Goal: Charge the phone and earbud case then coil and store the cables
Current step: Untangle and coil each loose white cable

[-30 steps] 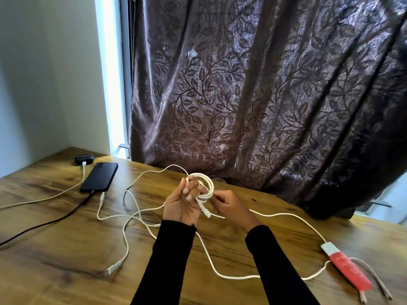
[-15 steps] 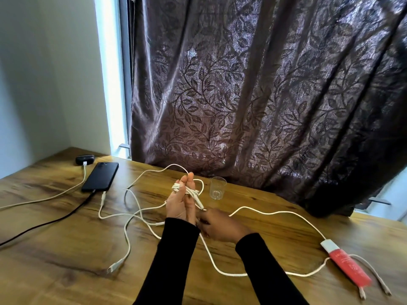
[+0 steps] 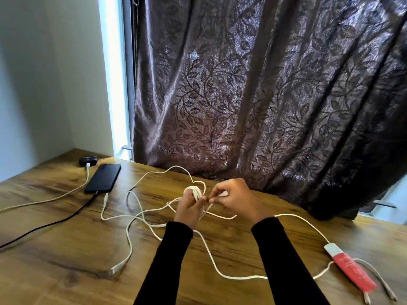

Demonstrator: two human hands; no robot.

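Holding a small coil of white cable (image 3: 193,191) wound around its fingers, the left hand (image 3: 189,208) is raised just above the wooden counter (image 3: 66,260), fingers curled round the loops. Just beside it, the right hand (image 3: 235,200) pinches a strand of the same cable between thumb and fingertips, the two hands nearly touching. The loose rest of the white cable trails in wide curves across the counter below and to the left of the hands, one plug end (image 3: 115,269) lying near the front left. Another stretch runs right to a red and white power bank (image 3: 350,268) near the counter's right edge, which has two short leads at its near end. At the far left corner lies a black phone (image 3: 103,178) face down with a dark cable (image 3: 44,227) at its near end. Just behind it sits a black earbud case (image 3: 88,161) with a pale cable (image 3: 55,198) plugged in. A patterned brown curtain (image 3: 264,95) hangs behind the counter.
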